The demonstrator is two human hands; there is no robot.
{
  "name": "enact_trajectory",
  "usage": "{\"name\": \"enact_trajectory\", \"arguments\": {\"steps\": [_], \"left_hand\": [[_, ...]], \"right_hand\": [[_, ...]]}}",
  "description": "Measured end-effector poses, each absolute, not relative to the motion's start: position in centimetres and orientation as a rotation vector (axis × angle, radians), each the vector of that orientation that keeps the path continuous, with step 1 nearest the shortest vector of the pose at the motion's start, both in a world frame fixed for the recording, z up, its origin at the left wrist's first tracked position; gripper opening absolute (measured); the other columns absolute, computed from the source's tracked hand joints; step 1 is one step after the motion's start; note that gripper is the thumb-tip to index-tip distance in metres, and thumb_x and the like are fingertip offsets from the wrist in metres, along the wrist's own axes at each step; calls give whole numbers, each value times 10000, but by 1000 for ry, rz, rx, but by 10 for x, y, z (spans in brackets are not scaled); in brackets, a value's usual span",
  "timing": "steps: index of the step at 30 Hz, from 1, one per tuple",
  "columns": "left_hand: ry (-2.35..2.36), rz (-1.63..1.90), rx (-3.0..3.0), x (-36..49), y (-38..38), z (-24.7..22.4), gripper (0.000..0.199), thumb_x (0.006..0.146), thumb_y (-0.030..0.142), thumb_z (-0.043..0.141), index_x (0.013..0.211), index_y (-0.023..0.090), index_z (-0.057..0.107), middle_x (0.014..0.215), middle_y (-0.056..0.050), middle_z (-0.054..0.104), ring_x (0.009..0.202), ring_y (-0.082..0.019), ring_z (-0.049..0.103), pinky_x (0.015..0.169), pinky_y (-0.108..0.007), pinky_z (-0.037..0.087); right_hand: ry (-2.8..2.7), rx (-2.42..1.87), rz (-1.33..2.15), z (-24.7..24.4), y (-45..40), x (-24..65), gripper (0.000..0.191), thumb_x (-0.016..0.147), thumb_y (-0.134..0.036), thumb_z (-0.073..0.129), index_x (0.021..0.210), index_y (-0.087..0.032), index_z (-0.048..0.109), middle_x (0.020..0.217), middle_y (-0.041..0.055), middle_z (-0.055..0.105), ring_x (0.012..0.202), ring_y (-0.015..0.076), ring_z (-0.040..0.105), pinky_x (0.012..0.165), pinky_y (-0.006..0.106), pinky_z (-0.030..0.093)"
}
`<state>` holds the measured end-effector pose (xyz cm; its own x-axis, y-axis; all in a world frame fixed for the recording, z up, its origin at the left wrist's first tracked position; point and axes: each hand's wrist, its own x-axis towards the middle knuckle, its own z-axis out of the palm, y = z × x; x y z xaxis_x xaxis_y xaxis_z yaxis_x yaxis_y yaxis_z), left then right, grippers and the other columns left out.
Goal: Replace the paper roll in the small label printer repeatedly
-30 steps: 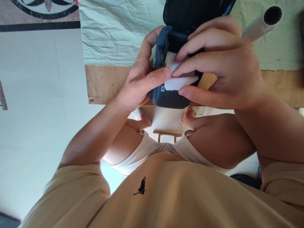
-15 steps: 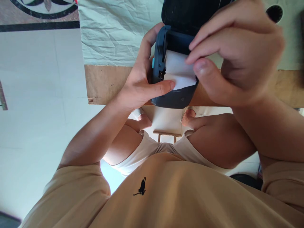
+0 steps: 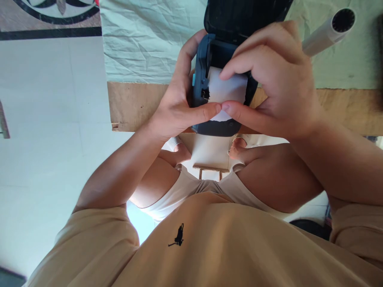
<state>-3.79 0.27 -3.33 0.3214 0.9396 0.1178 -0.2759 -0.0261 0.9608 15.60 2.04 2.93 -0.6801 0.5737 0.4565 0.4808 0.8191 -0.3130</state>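
A dark thermal printer is held above the table's front edge with its black lid swung up. Inside its bay lies a white paper roll, the loose end pulled out over the front. My left hand wraps the printer's left side, fingers behind it and thumb on the paper. From the right, my right hand bends over the roll: its thumb presses the paper end, tip to tip with my left thumb, while a fingertip rests on top of the roll. Its other fingers are partly hidden.
A pale green cloth covers the table, leaving a bare wooden edge at the front. Right of my right hand is a white cylinder with a dark round end. My legs are below the table edge.
My right hand has moved left and down onto the paper, its thumb now meeting my left thumb. The paper end lies further over the printer's front. The white cylinder shows more fully.
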Motion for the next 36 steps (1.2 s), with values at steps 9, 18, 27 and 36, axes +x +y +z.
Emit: {"name": "enact_trajectory", "arguments": {"steps": [9,18,27,36], "left_hand": [[656,1157,1141,-40,-6,-22,670,709,265,736,1291,279,406,1343,-2,540,1026,-163,648,915,-302,510],[628,1103,979,-37,-13,-5,596,726,173,662,1235,309,384,1217,77,596,1002,-102,652,881,-278,498],[799,1193,1220,-35,-14,-7,677,860,503,549,1461,380,261,1195,12,583,1152,-209,638,879,-385,550],[726,1260,1260,-32,-13,-9,757,825,470,664,1459,324,277,1244,-19,586,1228,-250,602,958,-341,538]], "right_hand": [[-2469,-632,186,33,32,166,428,812,-443,563,1056,-96,615,956,119,572,972,218,574,884,396,478],[-2474,-688,136,33,32,169,243,741,-197,474,951,-169,594,927,96,552,931,207,566,858,405,476],[-2536,-540,291,33,35,172,235,838,-349,535,992,-183,594,1011,83,570,970,199,569,882,426,474],[-2478,-396,255,24,36,171,134,827,-378,616,918,-282,631,967,1,581,981,179,580,865,406,474]]}}
